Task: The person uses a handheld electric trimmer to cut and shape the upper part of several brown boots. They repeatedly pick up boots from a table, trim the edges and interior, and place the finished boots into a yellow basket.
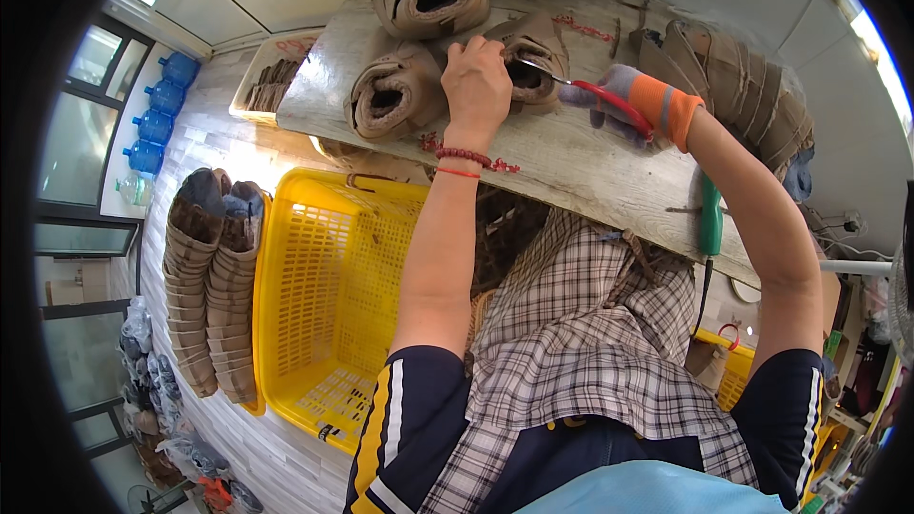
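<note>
My bare left hand (476, 81), with a beaded bracelet and a red cord at the wrist, has its fingers closed on the edge of a tan fleece-lined roll (545, 38). The roll lies on the worktable (609, 167). My right hand (633, 100), in a grey and orange glove, holds red-handled scissors (614, 103). Their metal blades reach left to the roll's opening; whether they touch the material I cannot tell. Close to my left hand are two similar tan rolls, one nearer (390, 95) and one farther back (433, 0), each with an open end toward me.
Stacked tan pieces (743, 67) lie at the table's right. A green-handled tool (710, 219) with a black cord is at the front edge. A yellow basket (286, 305) stands below left, beside two tall nested stacks (190, 295). Blue water bottles (162, 100) line the wall.
</note>
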Available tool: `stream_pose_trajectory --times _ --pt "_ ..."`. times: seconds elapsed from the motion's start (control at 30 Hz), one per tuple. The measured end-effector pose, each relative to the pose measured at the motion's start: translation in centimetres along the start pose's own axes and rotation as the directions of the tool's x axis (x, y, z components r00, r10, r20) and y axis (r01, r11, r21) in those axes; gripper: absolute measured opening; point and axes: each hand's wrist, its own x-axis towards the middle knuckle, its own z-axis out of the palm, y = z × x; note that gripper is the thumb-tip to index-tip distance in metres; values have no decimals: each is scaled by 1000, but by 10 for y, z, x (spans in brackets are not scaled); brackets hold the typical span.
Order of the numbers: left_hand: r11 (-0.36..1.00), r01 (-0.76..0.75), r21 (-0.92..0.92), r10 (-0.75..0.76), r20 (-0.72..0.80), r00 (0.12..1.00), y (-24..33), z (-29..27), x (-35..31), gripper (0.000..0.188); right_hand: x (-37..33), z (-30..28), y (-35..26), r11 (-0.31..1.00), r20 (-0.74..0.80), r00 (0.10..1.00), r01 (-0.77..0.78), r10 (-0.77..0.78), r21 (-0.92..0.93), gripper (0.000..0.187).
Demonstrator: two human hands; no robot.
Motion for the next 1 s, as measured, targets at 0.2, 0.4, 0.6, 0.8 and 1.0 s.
stream_pose_trajectory --times 0.2,0.4,0.6,0.8,1.0 --pt "1000 3 -7 -3 -22 1000 1 -1 -1 14 -2 1 14 998 1 1000 5 -5 63 66" --pt "999 -28 -25 27 -37 999 -1 1 -2 15 -10 0 19 987 53 999 -20 12 161 73" --pt "1000 -24 -18 23 -16 1000 -1 2 -2 15 -13 -12 0 999 46 999 -16 18 -43 78" --pt "1000 -12 -9 12 4 1000 1 0 -3 14 -4 -15 -6 996 42 999 23 -20 -83 78" --pt "1000 -2 -18 2 -4 1000 -2 0 -3 14 -10 -16 -12 990 136 991 15 4 -138 65"
